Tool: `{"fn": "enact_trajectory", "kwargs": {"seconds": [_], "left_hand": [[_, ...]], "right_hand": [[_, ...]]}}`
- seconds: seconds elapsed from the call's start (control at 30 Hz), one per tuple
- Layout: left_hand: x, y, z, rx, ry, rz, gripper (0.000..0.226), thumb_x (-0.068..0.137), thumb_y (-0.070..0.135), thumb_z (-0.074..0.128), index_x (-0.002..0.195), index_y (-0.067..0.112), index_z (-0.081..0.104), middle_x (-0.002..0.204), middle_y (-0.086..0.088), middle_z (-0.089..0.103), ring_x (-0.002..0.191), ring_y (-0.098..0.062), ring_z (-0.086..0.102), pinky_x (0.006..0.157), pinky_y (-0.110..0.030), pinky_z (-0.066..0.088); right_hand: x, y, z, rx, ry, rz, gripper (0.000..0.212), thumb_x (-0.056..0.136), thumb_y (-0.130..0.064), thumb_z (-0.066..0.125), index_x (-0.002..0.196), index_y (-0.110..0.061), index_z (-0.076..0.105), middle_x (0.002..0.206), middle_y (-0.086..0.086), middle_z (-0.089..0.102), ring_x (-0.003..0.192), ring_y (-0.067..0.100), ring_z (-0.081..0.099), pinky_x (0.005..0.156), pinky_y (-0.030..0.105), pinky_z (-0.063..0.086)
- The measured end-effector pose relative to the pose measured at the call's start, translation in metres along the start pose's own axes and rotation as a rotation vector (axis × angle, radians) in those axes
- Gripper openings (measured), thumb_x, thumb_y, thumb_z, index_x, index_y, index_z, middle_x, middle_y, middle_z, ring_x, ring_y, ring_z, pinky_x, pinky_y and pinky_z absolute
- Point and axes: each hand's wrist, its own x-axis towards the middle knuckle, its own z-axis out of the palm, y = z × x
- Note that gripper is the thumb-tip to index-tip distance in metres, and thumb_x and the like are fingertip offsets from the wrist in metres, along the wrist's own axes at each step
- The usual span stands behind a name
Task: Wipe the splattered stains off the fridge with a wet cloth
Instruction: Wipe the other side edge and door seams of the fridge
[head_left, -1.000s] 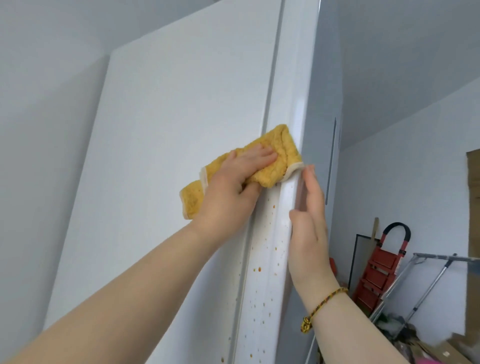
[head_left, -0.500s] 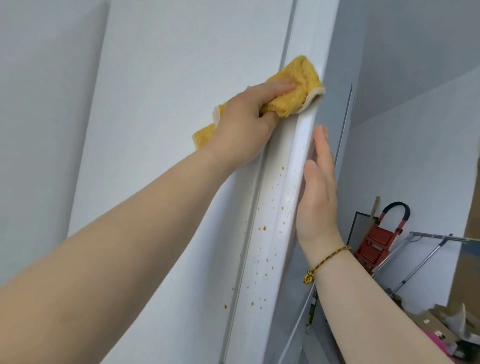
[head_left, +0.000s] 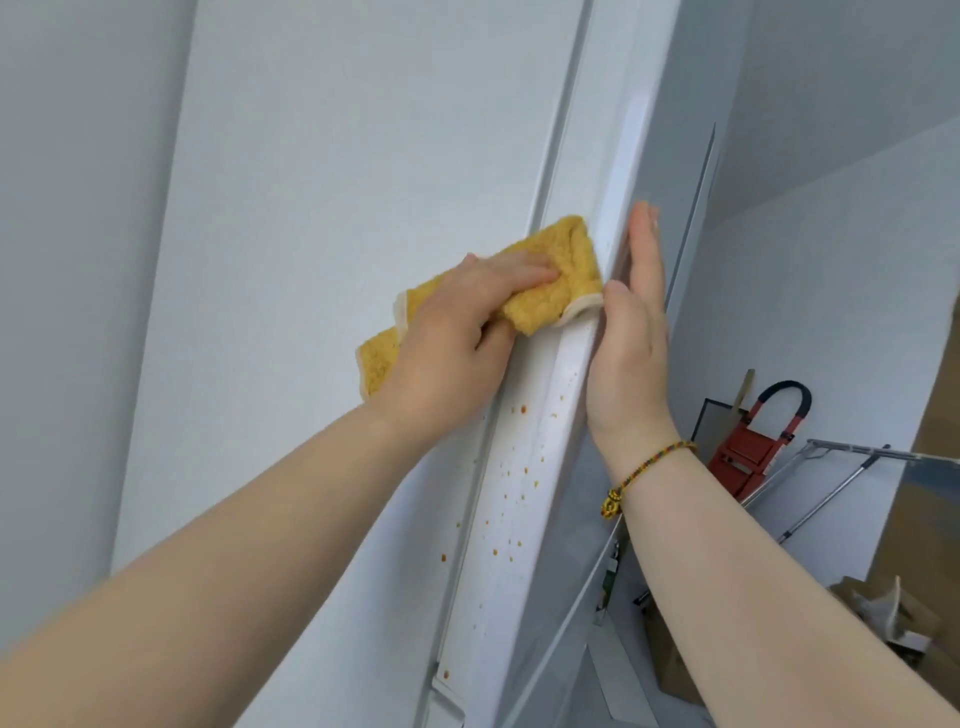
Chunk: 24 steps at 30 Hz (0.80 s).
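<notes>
Gripping the yellow cloth (head_left: 563, 273), the left hand (head_left: 457, 338) should press down over the orange spots (head_left: 519, 410) while the flat right hand (head_left: 631, 332) steadies the fridge (head_left: 514, 571).

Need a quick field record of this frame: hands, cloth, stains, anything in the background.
left hand: grips the yellow cloth and presses it on the fridge door edge
right hand: flat, fingers straight, against the door's side
orange stains: specks on the edge below the cloth, not yet wiped
bracelet: on the right wrist
background: red step ladder by the far wall
</notes>
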Motion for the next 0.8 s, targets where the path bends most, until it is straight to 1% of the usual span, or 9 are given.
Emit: {"fn": "enact_trajectory", "kwargs": {"seconds": [0.07,0.13,0.3,0.47,0.57,0.6,0.67,0.73,0.8], "left_hand": [[0.02,0.006,-0.001,-0.022,0.016,-0.039,0.049,0.075,-0.009,0.04,0.114,0.013,0.059,0.107,0.027,0.044,0.113,-0.004,0.044,0.11,-0.043,0.028],[0.025,0.008,0.001,-0.049,0.02,-0.055,0.05,0.074,-0.008,0.039,0.114,0.018,0.057,0.108,0.028,0.043,0.115,-0.002,0.042,0.111,-0.046,0.027],[-0.042,-0.005,0.016,0.037,0.083,-0.005,0.051,0.072,0.005,0.036,0.114,0.027,0.056,0.118,0.01,0.055,0.122,-0.004,0.041,0.111,-0.023,0.017],[-0.12,-0.008,0.025,0.069,0.074,-0.104,0.045,0.075,0.009,0.035,0.113,0.027,0.051,0.127,0.027,0.047,0.126,0.015,0.032,0.112,-0.021,0.018],[-0.105,0.003,0.014,0.081,0.051,-0.158,0.044,0.075,0.011,0.038,0.112,0.029,0.052,0.119,0.017,0.055,0.112,0.023,0.04,0.105,-0.012,0.028],[-0.093,0.01,0.011,0.061,0.056,-0.189,0.046,0.076,0.01,0.04,0.112,0.034,0.055,0.11,0.023,0.062,0.103,0.024,0.044,0.097,-0.005,0.032],[-0.071,0.023,0.01,0.029,0.061,-0.21,0.05,0.078,0.01,0.042,0.115,0.041,0.056,0.107,0.034,0.053,0.092,0.025,0.047,0.084,0.003,0.033],[-0.056,0.03,0.012,0.03,0.06,-0.17,0.047,0.079,0.01,0.04,0.12,0.031,0.047,0.114,0.026,0.049,0.105,0.018,0.047,0.09,0.0,0.033],[-0.055,0.027,0.013,0.066,0.041,-0.14,0.049,0.078,0.01,0.04,0.122,0.027,0.052,0.122,0.011,0.048,0.114,-0.001,0.047,0.096,-0.007,0.035]], "right_hand": [[0.001,0.002,-0.001,0.004,-0.014,-0.007,0.061,0.08,-0.016,0.024,0.141,-0.02,0.017,0.148,-0.01,0.018,0.133,-0.006,0.013,0.111,0.01,0.009],[0.001,0.005,-0.004,0.011,-0.033,-0.012,0.06,0.081,-0.015,0.025,0.14,-0.021,0.017,0.139,-0.016,0.019,0.132,-0.006,0.012,0.112,0.011,0.008],[0.003,0.009,-0.013,-0.048,-0.103,-0.013,0.06,0.083,-0.016,0.027,0.143,-0.013,0.018,0.143,-0.013,0.017,0.13,-0.008,0.01,0.103,-0.002,0.007],[0.001,0.007,-0.011,-0.086,-0.112,-0.009,0.061,0.085,-0.017,0.025,0.144,-0.01,0.016,0.155,0.0,0.01,0.13,-0.006,0.008,0.103,-0.001,0.005],[0.004,0.003,-0.017,-0.097,-0.153,-0.009,0.057,0.089,-0.017,0.026,0.144,-0.008,0.015,0.155,0.002,0.009,0.129,-0.006,0.008,0.102,-0.002,0.006],[0.004,0.001,-0.021,-0.084,-0.167,0.0,0.052,0.094,-0.014,0.027,0.144,-0.008,0.016,0.154,0.0,0.011,0.127,-0.009,0.01,0.099,-0.005,0.007],[-0.005,0.001,-0.028,-0.064,-0.177,0.021,0.046,0.099,-0.009,0.028,0.144,-0.011,0.017,0.148,-0.009,0.016,0.12,-0.017,0.014,0.093,-0.01,0.01],[-0.027,0.011,-0.034,-0.076,-0.138,0.025,0.045,0.097,-0.017,0.028,0.14,-0.022,0.018,0.138,-0.019,0.017,0.118,-0.02,0.014,0.092,-0.011,0.01],[-0.057,0.026,-0.037,-0.094,-0.105,0.086,0.042,0.089,-0.028,0.026,0.128,-0.041,0.015,0.134,-0.029,0.013,0.123,-0.02,0.012,0.095,-0.009,0.009]]}}
